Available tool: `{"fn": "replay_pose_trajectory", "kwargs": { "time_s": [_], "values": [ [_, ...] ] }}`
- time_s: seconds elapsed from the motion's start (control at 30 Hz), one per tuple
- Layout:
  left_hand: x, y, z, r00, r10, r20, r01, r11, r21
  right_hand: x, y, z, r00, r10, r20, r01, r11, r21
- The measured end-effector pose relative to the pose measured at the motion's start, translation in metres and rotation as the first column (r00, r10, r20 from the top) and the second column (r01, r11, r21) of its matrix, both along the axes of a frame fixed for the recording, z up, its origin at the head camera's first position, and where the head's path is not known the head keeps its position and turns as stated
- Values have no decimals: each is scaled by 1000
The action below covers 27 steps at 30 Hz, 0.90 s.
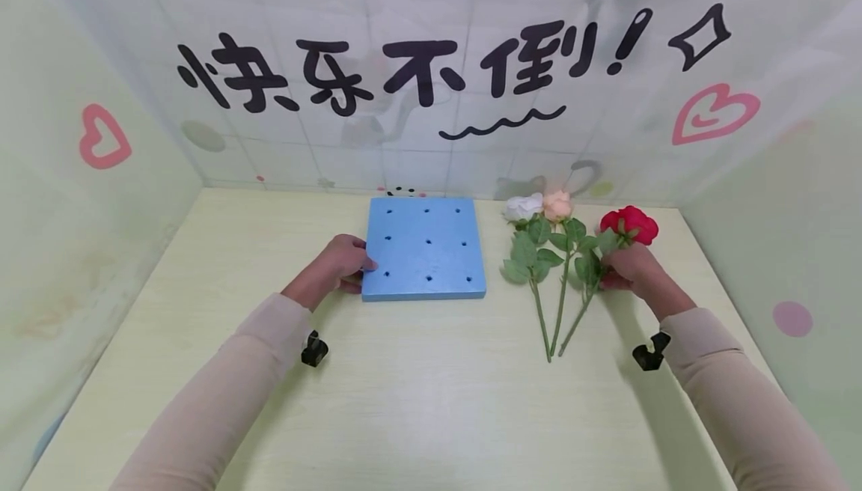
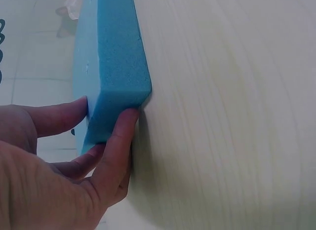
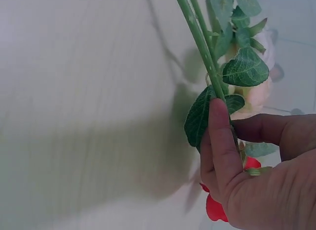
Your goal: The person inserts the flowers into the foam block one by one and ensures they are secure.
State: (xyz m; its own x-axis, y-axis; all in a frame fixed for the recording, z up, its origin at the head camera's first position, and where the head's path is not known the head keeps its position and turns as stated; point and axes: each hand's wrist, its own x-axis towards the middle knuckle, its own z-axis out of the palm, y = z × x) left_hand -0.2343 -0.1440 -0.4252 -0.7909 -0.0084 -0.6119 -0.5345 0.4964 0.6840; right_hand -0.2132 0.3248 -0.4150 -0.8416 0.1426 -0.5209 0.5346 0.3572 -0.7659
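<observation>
A square blue foam block [image 1: 411, 257] with several small holes in its top lies toward the back of the table. My left hand [image 1: 341, 260] grips its left edge; in the left wrist view the thumb presses the top face while the fingers bear on the side and lower edge of the foam [image 2: 123, 57]. To the right, my right hand [image 1: 634, 265] pinches a red artificial rose [image 1: 638, 223] by its stem just below the bloom. The right wrist view shows thumb and fingers closed around the green stem [image 3: 200, 42], with leaves beside the fingertips.
A white rose [image 1: 522, 208] and a peach rose [image 1: 557, 205] lie side by side between the block and the red rose, their stems pointing toward me. Behind the pale wooden table [image 1: 404, 401] stands a printed backdrop [image 1: 404, 150], with side walls left and right.
</observation>
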Motion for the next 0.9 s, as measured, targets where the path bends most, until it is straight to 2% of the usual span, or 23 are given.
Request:
{"fn": "replay_pose_trajectory", "kwargs": {
  "time_s": [0.4, 0.9],
  "values": [
    [0, 0, 0, 1000, 12, 4, -12, 1000, -2, -3, -4, 29, 996, -12, -83, 7, 998, -59],
    [0, -2, 0, 1000, 1, 7, -1, 1000, 1, -4, -14, 59, 983, 51, -175, -53, 999, -4]
  ]
}}
